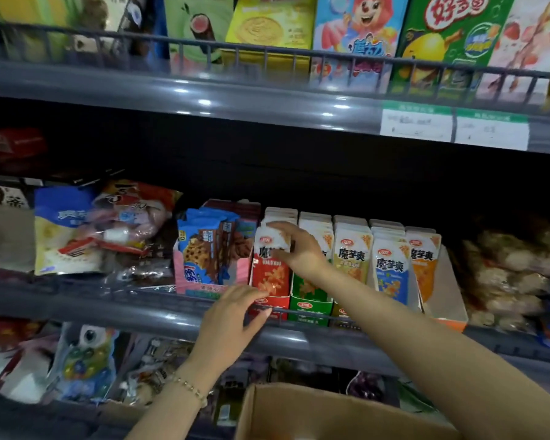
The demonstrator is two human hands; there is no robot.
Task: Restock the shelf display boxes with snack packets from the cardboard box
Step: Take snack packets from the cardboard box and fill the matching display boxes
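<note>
shelving (172,100) of dark metal carries display boxes (308,308) and snack bags (64,230).

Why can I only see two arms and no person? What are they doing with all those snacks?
The camera sits on the person's head, so you see what they see: their own two arms reaching to a shop shelf. The right hand pinches the top of the red packets, which stand in the red box. The left hand, the one with the bead bracelet, has open fingers at that box's front, probably steadying it. Next to it stand more rows of the same snack in other colours. The cardboard box at the bottom is where new packets come from; its inside is out of view.
</note>
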